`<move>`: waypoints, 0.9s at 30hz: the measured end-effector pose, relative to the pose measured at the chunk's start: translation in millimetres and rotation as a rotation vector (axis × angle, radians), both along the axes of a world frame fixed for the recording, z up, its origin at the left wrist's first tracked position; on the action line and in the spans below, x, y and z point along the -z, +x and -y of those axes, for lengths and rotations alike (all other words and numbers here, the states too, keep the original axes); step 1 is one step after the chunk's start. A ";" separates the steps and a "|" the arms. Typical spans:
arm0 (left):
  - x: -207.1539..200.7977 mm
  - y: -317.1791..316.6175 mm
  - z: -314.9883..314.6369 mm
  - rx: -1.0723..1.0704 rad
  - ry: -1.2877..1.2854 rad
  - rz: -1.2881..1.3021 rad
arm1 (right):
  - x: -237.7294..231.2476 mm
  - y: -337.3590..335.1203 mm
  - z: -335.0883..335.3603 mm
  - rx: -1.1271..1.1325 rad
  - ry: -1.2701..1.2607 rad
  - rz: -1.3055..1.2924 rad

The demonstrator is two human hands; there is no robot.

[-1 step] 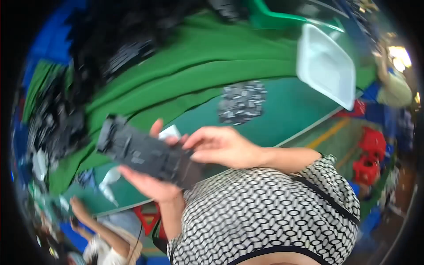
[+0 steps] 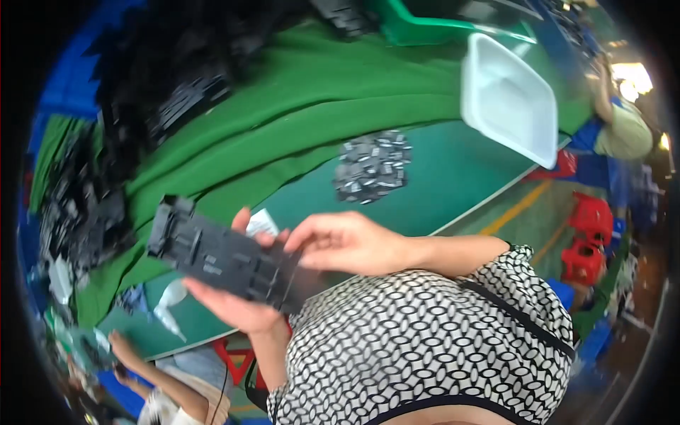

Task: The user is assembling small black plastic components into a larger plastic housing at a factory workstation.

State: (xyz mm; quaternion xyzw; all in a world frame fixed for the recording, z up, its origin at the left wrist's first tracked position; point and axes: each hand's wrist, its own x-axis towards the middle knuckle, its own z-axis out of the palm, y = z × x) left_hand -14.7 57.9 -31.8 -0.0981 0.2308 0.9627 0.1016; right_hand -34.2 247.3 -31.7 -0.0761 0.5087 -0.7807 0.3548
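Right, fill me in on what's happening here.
A person's left hand holds a long black molded plastic part from beneath. The right hand is at the part's right end; whether it grips is unclear. Beyond, small grey and black pieces lie grouped on the green table, with a white plastic tub farther right.

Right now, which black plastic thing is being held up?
The long black part resting in the person's left hand; the other black parts lie in heaps, with no hand on them.
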 end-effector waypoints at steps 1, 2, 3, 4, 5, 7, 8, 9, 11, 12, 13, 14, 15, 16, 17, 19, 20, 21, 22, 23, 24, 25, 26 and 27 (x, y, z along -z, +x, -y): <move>4.2 2.2 2.3 -0.071 -0.008 -0.074 | -5.5 -1.4 -7.6 -0.076 0.145 -0.160; 3.6 4.6 0.9 -0.070 -0.024 -0.139 | -15.3 -3.6 -19.9 -0.169 0.289 -0.309; 3.9 6.6 0.8 -0.086 -0.051 -0.208 | -17.8 -7.3 -34.2 -0.176 0.390 -0.568; 6.7 8.7 2.5 -0.079 -0.070 -0.246 | -17.7 -9.1 -48.0 -0.071 0.419 -0.648; 8.5 10.8 4.5 -0.083 -0.060 -0.240 | -29.8 -13.3 -62.6 0.002 0.541 -0.568; 7.8 17.7 7.7 -0.099 -0.079 -0.245 | -26.7 -25.5 -91.0 0.226 0.752 -0.693; 6.2 20.7 6.4 -0.110 -0.061 -0.207 | -23.3 -30.5 -102.0 0.331 0.907 -0.764; 7.1 21.9 4.6 -0.116 -0.058 -0.206 | -18.8 -36.4 -111.4 0.381 1.008 -0.845; 8.5 23.5 2.3 -0.126 -0.074 -0.156 | -14.1 -42.6 -118.8 0.396 1.066 -0.779; 8.7 23.2 0.3 -0.127 -0.074 -0.156 | -8.1 -43.4 -120.9 0.389 1.085 -0.810; 8.8 22.3 -2.8 -0.127 -0.068 -0.135 | -3.3 -44.1 -123.0 0.382 1.104 -0.841; 9.3 22.2 -4.5 -0.130 -0.064 -0.113 | -0.2 -44.9 -125.4 0.336 1.087 -0.834; 9.5 22.2 -5.2 -0.133 -0.065 -0.113 | -0.8 -45.6 -126.3 0.334 1.085 -0.836; 9.5 22.3 -5.8 -0.133 -0.080 -0.109 | -2.5 -46.2 -126.7 0.296 1.107 -0.812; 7.8 23.0 -4.6 -0.140 -0.094 -0.101 | -4.4 -48.0 -124.4 0.249 1.127 -0.789; 7.1 26.6 -0.7 -0.157 -0.098 -0.087 | -4.9 -49.8 -118.9 0.201 1.108 -0.789; 7.7 24.5 -3.3 -0.143 -0.099 -0.088 | -5.2 -47.4 -122.2 0.187 1.103 -0.783; 7.9 22.1 -6.0 -0.133 -0.094 -0.091 | -5.9 -44.9 -124.9 0.195 1.110 -0.780; 8.0 19.3 -8.8 -0.123 -0.093 -0.079 | -6.4 -42.4 -127.3 0.213 1.092 -0.757; 7.7 20.3 -8.7 -0.127 -0.094 -0.064 | -6.6 -41.5 -126.0 0.217 1.066 -0.738; 8.1 21.2 -8.5 -0.132 -0.093 -0.062 | -5.4 -41.3 -125.4 0.212 1.066 -0.739; 8.6 21.8 -8.5 -0.128 -0.098 -0.064 | -3.0 -41.2 -125.3 0.209 1.069 -0.786; 8.9 21.8 -8.4 -0.123 -0.102 -0.065 | -1.3 -40.9 -125.0 0.207 1.072 -0.833; 9.4 21.5 -8.5 -0.124 -0.102 -0.064 | -0.2 -40.2 -124.2 0.206 1.073 -0.833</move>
